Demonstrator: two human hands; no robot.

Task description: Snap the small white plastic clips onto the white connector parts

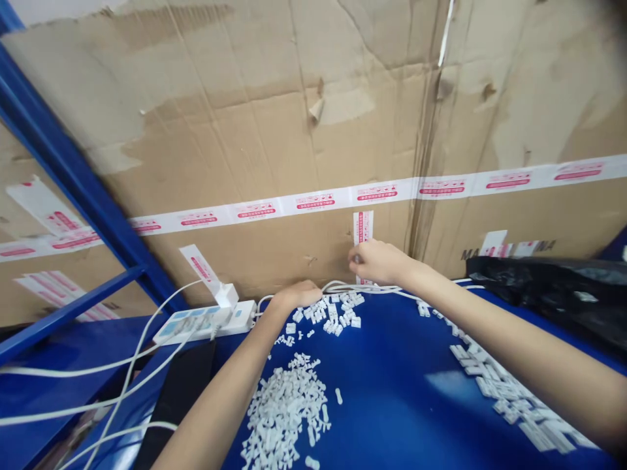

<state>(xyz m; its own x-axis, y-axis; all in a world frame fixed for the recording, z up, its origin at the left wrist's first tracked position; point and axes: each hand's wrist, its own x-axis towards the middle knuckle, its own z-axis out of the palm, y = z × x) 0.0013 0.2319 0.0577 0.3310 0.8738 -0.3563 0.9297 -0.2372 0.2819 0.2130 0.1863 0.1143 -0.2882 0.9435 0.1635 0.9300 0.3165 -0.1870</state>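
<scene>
My right hand (pixel 376 261) is raised over the back edge of the blue table, in front of the cardboard. Its fingers are curled closed, with a small dark spot between them that I cannot make out. Directly behind it a vertical strip of printed tape (pixel 363 225) runs down the cardboard. My left hand (pixel 300 295) rests low at the back edge, beside small white plastic pieces (pixel 336 313) and a white cable (pixel 343 286); its fingers are mostly hidden. Below my left forearm lies a heap of tiny white bone-shaped parts (pixel 287 411).
Rows of white plastic pieces (pixel 504 385) lie under my right forearm. A white power strip (pixel 200 324) with a plugged-in charger and loose cables sits left. A black plastic bag (pixel 553 287) lies at right. Cardboard (pixel 274 143) walls the back, beside a blue metal frame (pixel 73 143).
</scene>
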